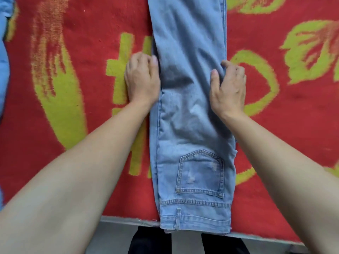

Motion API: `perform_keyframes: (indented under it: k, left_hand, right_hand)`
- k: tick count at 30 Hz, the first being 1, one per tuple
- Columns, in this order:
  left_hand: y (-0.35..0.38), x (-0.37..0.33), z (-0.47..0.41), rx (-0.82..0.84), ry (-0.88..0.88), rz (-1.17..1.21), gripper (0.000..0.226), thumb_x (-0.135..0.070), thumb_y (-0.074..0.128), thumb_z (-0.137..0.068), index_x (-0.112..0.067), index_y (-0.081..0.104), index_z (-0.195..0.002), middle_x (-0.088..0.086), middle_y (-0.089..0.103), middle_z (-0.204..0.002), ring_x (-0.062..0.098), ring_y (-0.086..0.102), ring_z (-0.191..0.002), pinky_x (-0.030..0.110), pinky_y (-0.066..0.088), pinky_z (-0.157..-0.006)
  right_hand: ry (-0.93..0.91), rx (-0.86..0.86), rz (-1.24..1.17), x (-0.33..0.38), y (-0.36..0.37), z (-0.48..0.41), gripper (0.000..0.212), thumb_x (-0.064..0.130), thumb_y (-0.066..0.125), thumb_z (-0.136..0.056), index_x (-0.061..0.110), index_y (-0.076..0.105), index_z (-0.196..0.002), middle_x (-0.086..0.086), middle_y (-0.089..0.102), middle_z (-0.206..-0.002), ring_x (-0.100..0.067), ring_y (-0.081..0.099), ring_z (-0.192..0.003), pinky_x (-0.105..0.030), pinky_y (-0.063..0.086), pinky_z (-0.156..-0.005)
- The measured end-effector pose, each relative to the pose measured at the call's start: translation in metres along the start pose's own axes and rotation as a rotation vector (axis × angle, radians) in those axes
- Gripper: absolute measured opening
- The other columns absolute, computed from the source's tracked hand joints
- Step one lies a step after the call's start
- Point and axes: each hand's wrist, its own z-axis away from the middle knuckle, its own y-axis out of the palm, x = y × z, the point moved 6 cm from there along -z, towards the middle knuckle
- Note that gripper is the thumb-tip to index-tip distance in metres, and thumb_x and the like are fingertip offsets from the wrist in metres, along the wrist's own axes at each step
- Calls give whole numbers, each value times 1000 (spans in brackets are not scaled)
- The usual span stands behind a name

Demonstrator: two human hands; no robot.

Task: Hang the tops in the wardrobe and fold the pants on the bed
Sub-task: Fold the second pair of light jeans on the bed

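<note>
Left hand and right hand pinch opposite edges of the jeans on the bed.
Lifting unevenly could skew the fold.

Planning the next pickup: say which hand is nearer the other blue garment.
Left. The left hand grips the jeans' edge facing the garment; the right hand grips the opposite edge, farther away.

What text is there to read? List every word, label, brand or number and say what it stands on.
No readable text anywhere.
jeans: no brand tag or lettering shows on the back pocket or waistband.
blanket: the yellow-green strokes beside the left hand may be part of a large character, but the jeans cover much of it; unreadable.
</note>
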Motion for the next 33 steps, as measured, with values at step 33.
perform_keyframes:
  k: [33]
  left_hand:
    - [23, 56, 305, 195, -482, -46, 30, -40, 37, -104, -11, 39, -97, 28, 67, -87, 49, 61, -81, 39, 28, -62]
  right_hand:
    - [442, 182, 38, -111, 17, 248, 57, 76, 30, -91, 23, 47, -105, -18, 69, -88, -42, 63, -85, -40, 33, -68]
